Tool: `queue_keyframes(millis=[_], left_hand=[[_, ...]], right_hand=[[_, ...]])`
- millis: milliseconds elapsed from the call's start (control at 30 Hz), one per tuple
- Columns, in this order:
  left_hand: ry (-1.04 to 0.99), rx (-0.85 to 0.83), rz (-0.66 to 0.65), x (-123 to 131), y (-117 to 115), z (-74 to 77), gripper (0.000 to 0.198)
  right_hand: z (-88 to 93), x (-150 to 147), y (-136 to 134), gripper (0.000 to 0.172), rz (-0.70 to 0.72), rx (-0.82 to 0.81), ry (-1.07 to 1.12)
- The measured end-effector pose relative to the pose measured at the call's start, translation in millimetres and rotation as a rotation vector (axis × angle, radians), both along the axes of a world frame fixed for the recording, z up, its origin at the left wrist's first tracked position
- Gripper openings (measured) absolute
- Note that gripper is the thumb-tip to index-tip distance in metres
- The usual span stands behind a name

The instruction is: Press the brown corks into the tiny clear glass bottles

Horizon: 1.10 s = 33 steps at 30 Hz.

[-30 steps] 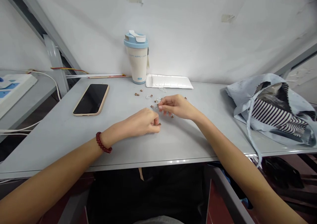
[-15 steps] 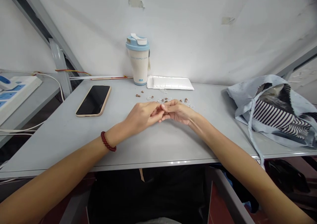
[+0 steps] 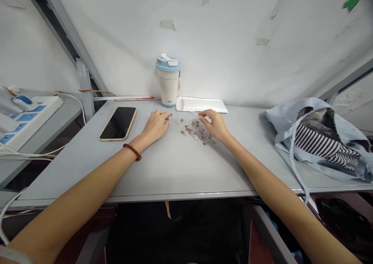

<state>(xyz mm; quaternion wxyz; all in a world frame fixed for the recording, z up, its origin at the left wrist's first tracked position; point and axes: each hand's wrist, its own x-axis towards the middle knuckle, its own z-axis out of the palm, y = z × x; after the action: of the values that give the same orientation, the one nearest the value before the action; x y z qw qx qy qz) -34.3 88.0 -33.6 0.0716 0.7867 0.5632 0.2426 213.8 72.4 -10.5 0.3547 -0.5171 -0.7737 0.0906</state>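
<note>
- Noting left hand (image 3: 155,126) on the desk (image 3: 175,174), just beside the beads, fingers curled; any grip cannot be determined.
- Right hand (image 3: 215,125): fingers (image 3: 202,114) pinched at the heap of clear and brown beads (image 3: 196,132); any grip cannot be determined.

Right in front of me, my grey surface (image 3: 175,170) carries a heap of clear and brown pieces (image 3: 196,131) at centre! To the left, a phone (image 3: 118,124) lies face up; at the back, a bottle (image 3: 168,83) stands beside a flat white packet (image 3: 201,105); far right, a blue bag (image 3: 320,135) slumps.
</note>
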Motion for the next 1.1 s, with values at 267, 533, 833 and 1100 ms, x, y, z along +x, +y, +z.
queue_keyframes(millis=[267,533,833,1100], left_hand=[[-0.064,-0.014,-0.036,3,5,-3.7,0.020],[-0.130,0.016,-0.022,7,2,-2.2,0.016],[-0.376,-0.025,-0.086,15,-13,12.7,0.006],[-0.784,-0.216,-0.097,26,-23,11.8,0.020]], right_hand=[[9.7,-3,56,0.019,-0.017,-0.212,-0.213],[1.9,2,47,0.017,0.006,-0.180,-0.241],[-6.9,3,41,0.015,-0.050,-0.139,-0.124],[4.8,-26,16,0.013,0.217,-0.063,0.099]])
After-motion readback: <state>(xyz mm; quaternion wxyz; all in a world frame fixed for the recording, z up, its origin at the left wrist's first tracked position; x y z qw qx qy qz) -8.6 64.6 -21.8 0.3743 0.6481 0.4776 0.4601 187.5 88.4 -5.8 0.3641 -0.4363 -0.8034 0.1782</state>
